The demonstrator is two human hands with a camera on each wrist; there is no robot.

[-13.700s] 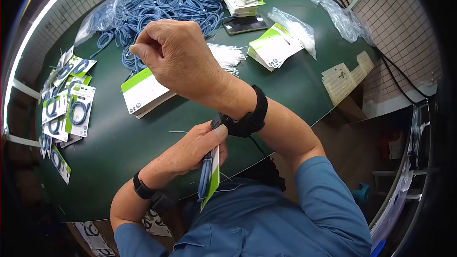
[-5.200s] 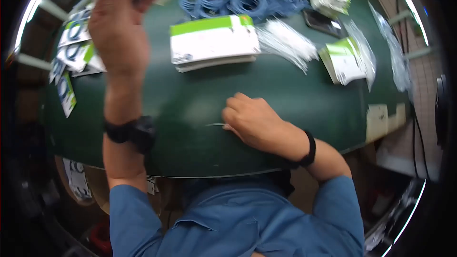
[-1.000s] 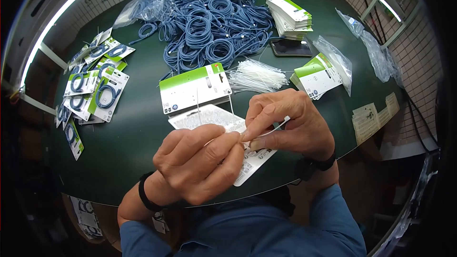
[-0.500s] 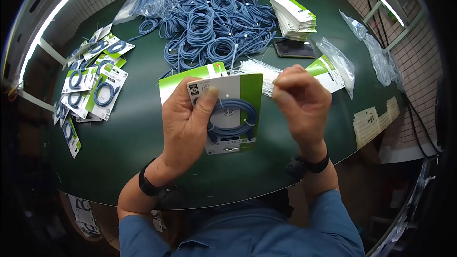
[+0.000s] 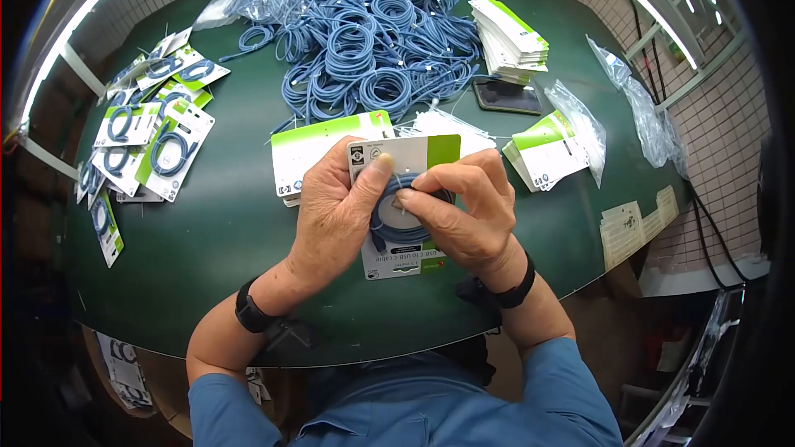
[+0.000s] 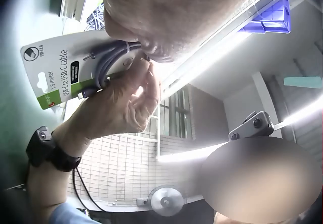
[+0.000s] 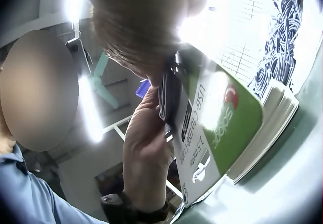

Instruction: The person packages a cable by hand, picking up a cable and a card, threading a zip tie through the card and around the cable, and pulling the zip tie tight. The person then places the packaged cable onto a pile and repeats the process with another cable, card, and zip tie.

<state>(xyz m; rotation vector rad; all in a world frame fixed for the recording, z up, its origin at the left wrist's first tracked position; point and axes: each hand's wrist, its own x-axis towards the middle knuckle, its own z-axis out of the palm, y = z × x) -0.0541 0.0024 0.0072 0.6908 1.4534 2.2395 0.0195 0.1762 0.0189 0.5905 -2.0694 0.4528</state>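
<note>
My left hand (image 5: 327, 215) grips a white and green cardboard card (image 5: 408, 146) by its left side, thumb on the front. A coiled blue USB-C cable (image 5: 383, 219) lies on the card's front, bound with white cable ties (image 5: 428, 218). With curled thumb and index finger, my right hand (image 5: 474, 211) pinches the top of the coil, beside a tie. In the left wrist view the printed end of the card (image 6: 53, 70) shows beyond the hands. The right wrist view shows its green edge (image 7: 242, 120); much of the coil is hidden there by fingers.
Behind the hands are a card stack (image 5: 319, 153), loose white cable ties (image 5: 447, 126) and a heap of blue cables (image 5: 348, 41). Carded cables (image 5: 170, 153) pile at left. A phone (image 5: 507, 97), more cards (image 5: 546, 149) and plastic bags (image 5: 638, 99) lie at right.
The card has been turned from its printed back to its cable side in my left hand. My right hand moved away to the right, then came back in to the coil.
</note>
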